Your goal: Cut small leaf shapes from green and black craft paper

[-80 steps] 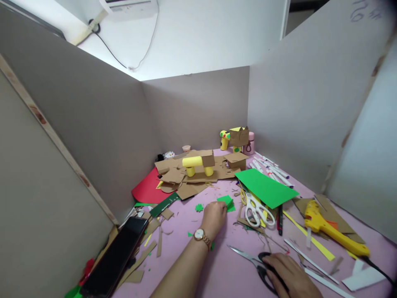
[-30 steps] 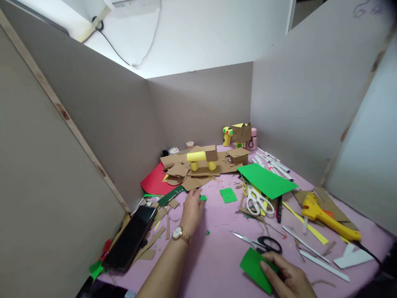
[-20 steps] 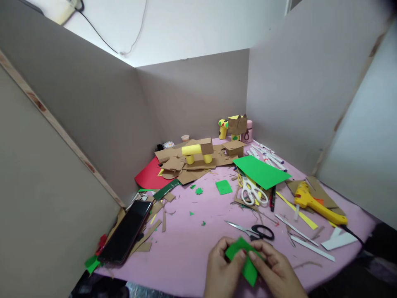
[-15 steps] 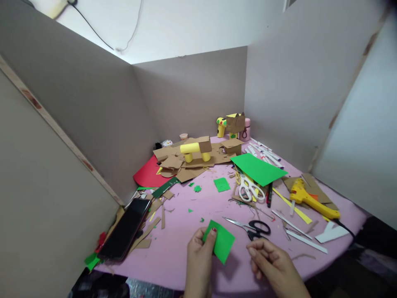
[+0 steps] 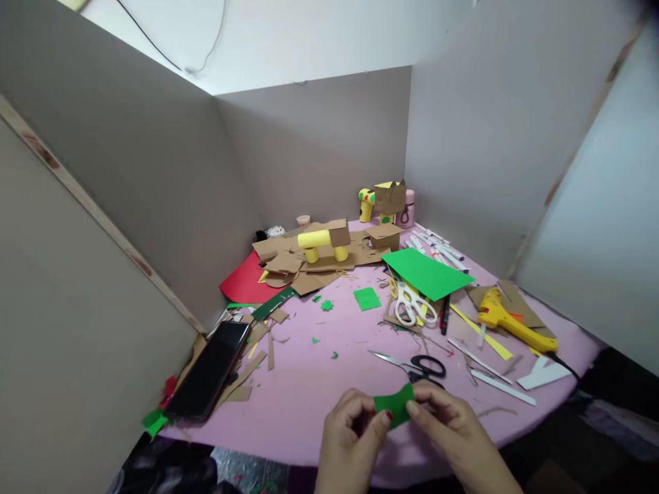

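- From my remote seat I see the left hand (image 5: 350, 436) pinching the left end of a small green paper (image 5: 395, 406) between thumb and fingers, above the near edge of the pink table (image 5: 288, 418).
- The right hand (image 5: 453, 427) pinches the paper's other end; the piece bows slightly between them.
- Just beyond the right hand lie black-handled scissors (image 5: 410, 368), blades pointing left.
- Toward the middle of the table I find a green square (image 5: 367, 298) and, left of it, a green flower cutout (image 5: 327, 305).
- Along the left edge, a dark phone (image 5: 211, 370) lies among cardboard scraps (image 5: 246, 376).
- Near the right edge rests a yellow glue gun (image 5: 515, 331); left of it are white scissors (image 5: 410, 303), near a large green sheet (image 5: 427, 273).
- Toward the far edge, a yellow tube figure (image 5: 315, 239) with a cardboard head stands on flat cardboard, right of a red sheet (image 5: 241, 281).
- At the far right corner I see markers (image 5: 447, 255) and a pink container (image 5: 406, 210).
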Motion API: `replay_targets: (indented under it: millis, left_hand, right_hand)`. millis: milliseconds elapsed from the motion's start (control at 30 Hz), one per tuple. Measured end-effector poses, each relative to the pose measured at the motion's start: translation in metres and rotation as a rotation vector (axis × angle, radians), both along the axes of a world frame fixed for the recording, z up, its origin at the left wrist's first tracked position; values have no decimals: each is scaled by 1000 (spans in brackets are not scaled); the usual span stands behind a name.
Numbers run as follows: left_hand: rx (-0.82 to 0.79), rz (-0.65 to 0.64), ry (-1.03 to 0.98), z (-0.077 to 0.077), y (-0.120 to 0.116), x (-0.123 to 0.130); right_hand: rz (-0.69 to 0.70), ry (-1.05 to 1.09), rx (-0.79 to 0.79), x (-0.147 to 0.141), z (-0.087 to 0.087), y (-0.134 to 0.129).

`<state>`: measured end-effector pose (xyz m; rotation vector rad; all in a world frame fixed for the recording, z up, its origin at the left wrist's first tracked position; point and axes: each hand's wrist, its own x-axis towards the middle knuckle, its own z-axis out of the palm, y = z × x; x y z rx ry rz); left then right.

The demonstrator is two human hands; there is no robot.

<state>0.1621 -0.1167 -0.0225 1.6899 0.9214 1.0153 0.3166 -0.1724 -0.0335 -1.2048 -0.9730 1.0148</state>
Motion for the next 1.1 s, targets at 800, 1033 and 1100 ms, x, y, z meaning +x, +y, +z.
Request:
replay_targets:
  millis: [800, 1033, 1100]
  left_hand:
    - [-399, 133, -329, -14, -21, 4]
    - [-443, 130, -405, -9, -24, 10]
    - [-498, 123, -470, -7, -24, 11]
  right_hand:
    - [50, 300, -84, -9, 14, -15]
    - [56, 131, -52, -8, 6, -15]
    - [48, 70, -57, -7, 4, -16]
